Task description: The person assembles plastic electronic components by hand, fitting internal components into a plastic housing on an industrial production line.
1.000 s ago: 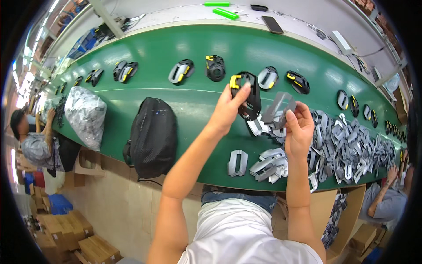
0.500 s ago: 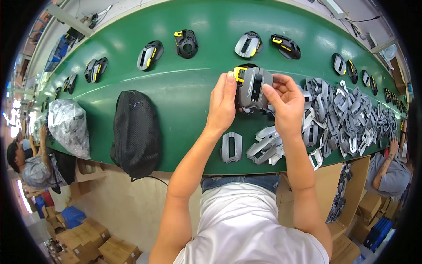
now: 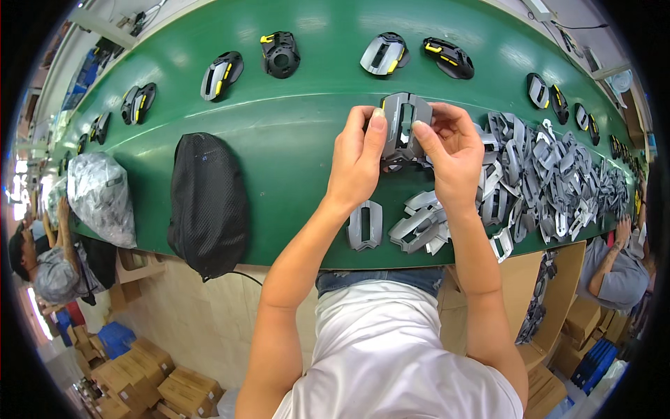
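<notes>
One long green conveyor belt [image 3: 293, 140] was seen, bent by the lens, running across the whole view. On it, approx. in size order: 1 black mesh bag [image 3: 208, 202] at the near edge, hanging partly over; 1 silvery plastic bag [image 3: 102, 197] further left; 1 big heap of grey plastic shells [image 3: 551, 181] to the right, too many and too tangled to be counted. A smaller cluster of grey shells [image 3: 419, 223] lay just below the hands, count unclear, w/ 1 single grey shell [image 3: 364, 225] set apart beside it.

Along the far side of the belt, black-and-grey housings w/ yellow parts were spaced out; at least 10 could be counted, incl. 1 rounder black one [image 3: 280, 54] and 1 grey-topped one [image 3: 384, 54]. More toward the rims were too small to be told.

1 grey shell piece [image 3: 402, 126] was held above the belt, mid-frame, just beside the heap. The left hand [image 3: 357, 162] was closed on its left side, thumb up along the edge; the right hand [image 3: 452, 150] gripped its right side, fingers curled over the top.

Room: beige floor, brown cartons [image 3: 174, 387] lower left, more cartons [image 3: 583, 321] lower right. 2 other people were seated at the belt, 1 at left [image 3: 42, 269], 1 at right [image 3: 618, 269].
</notes>
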`<move>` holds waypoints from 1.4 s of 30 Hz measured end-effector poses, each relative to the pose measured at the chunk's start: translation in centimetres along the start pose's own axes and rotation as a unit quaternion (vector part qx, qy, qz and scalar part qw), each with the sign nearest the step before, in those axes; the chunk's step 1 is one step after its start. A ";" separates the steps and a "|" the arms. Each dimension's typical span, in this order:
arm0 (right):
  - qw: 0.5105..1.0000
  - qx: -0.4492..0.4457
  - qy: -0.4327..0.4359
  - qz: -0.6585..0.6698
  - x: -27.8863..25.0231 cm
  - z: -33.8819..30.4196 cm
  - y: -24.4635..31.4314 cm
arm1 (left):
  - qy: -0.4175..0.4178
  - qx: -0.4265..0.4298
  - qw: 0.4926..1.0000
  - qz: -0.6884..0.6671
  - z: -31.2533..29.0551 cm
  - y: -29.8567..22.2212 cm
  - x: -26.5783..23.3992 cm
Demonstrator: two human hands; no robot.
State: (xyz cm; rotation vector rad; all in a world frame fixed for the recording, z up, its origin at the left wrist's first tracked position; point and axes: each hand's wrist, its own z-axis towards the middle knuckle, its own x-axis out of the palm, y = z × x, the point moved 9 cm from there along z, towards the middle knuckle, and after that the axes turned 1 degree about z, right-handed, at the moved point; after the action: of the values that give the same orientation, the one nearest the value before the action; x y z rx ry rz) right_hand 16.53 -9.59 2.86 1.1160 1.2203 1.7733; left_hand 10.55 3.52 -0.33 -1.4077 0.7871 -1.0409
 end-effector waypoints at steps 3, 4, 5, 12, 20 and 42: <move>1.000 0.015 0.024 0.000 0.1 0.4 -0.1 | -0.027 0.024 0.999 -0.041 0.1 -0.8 -0.1; 0.999 0.025 0.029 -0.002 0.1 0.3 -0.2 | 0.006 -0.026 0.995 -0.093 -0.1 -0.3 0.0; 0.999 0.025 0.027 -0.001 0.1 0.2 -0.2 | 0.007 -0.027 0.995 -0.092 -0.1 -0.2 0.1; 0.993 0.089 0.058 0.058 0.8 0.1 -1.0 | -0.002 0.075 0.997 -0.033 -0.1 -1.8 0.0; 0.987 0.094 0.127 0.041 1.6 -0.7 -0.8 | -0.016 0.127 0.991 0.040 -0.8 -3.4 -0.2; 0.989 0.002 0.135 -0.059 1.5 -0.5 0.6 | 0.019 0.128 0.989 0.066 -0.3 -2.7 0.0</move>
State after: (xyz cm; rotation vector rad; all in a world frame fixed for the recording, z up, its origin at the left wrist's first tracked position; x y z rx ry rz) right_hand 15.44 -8.60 3.78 0.8057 1.4183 1.8731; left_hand 10.03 3.74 2.31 -1.1065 0.7357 -1.0274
